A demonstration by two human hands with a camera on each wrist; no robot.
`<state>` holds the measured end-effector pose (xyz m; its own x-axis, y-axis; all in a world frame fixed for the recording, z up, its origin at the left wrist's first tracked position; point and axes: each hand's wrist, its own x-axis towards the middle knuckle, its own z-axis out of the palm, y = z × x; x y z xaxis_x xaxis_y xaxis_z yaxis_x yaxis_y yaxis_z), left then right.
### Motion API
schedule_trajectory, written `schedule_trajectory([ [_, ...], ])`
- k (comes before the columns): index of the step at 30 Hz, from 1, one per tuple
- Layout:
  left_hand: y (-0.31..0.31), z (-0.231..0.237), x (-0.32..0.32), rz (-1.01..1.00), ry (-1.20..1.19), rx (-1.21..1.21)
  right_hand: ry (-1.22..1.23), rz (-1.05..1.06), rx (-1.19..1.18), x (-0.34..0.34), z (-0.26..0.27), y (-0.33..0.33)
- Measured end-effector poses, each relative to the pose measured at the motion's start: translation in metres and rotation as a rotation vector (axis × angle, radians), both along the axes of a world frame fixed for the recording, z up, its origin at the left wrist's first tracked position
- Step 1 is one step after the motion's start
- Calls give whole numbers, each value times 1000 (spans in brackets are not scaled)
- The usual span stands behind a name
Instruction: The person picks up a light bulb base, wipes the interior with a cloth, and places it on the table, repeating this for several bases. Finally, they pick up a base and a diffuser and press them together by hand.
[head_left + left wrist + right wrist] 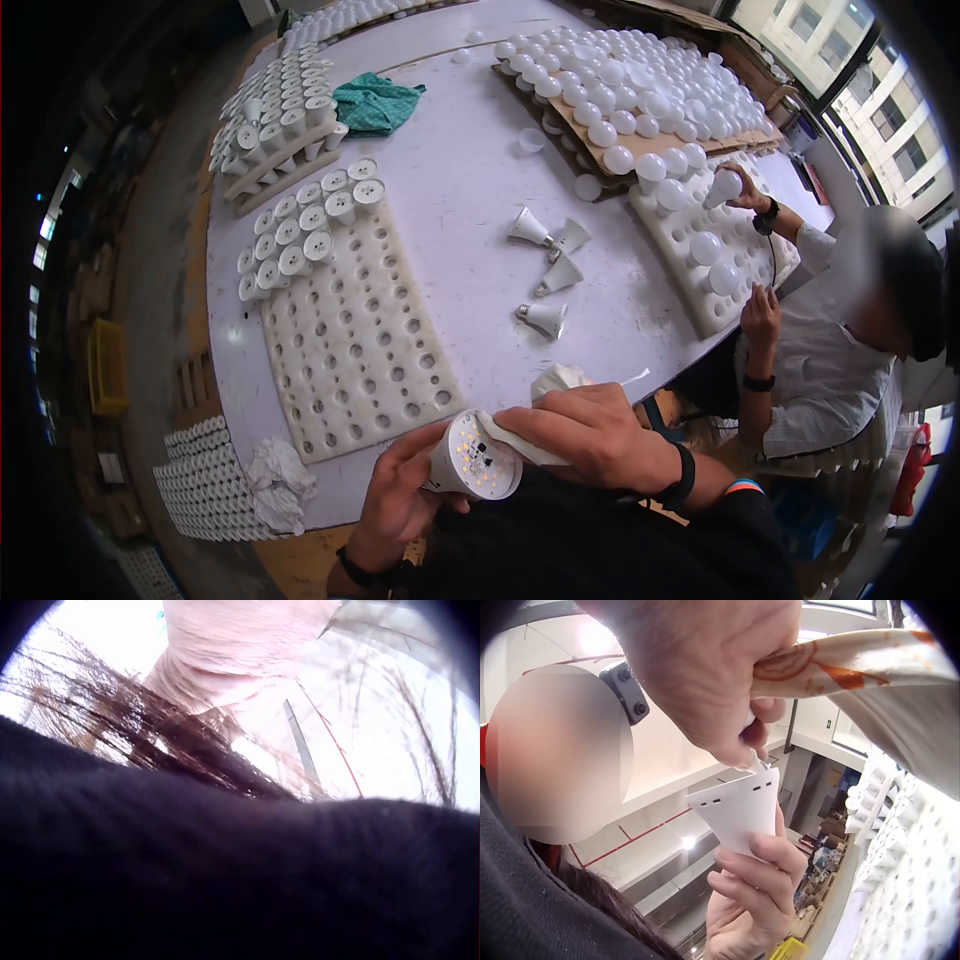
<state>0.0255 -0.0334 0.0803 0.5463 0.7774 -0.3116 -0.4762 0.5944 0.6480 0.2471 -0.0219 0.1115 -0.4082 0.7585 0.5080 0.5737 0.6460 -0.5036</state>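
Observation:
In the head view the left hand (393,500) grips a white bulb base (481,458) by its side, its round face with small yellow chips and dark parts turned up. Above its rim, the right hand (600,437) pinches a white cloth (520,437) against the edge. In the right wrist view the right hand (712,682) holds the cloth (855,667), which has orange marks, at the top of the cone-shaped base (742,810); the left hand (757,892) holds that base from below. The left wrist view shows mostly dark fabric and part of a hand.
A foam tray (350,340) with bulb bases in its back rows stands left. Several loose bases (545,318) lie mid-table. White domes (620,90) cover cardboard at the back right. Another person (830,370) works at the right over a second tray (690,290). A green cloth (376,104) lies behind.

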Motion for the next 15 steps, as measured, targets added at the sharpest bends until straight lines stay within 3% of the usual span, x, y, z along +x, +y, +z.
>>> schedule_trajectory([
  [5, -4, 2, 0, 99, 71, 124, -15, 0, -30, 0, -1, -1],
  [7, -5, -4, -2, 179, 183, 290, -3, 1, -40, 0, -1, -1],
  [15, -1, -4, -2, 220, 225, 453, 9, -2, -41, -2, -6, -2],
])
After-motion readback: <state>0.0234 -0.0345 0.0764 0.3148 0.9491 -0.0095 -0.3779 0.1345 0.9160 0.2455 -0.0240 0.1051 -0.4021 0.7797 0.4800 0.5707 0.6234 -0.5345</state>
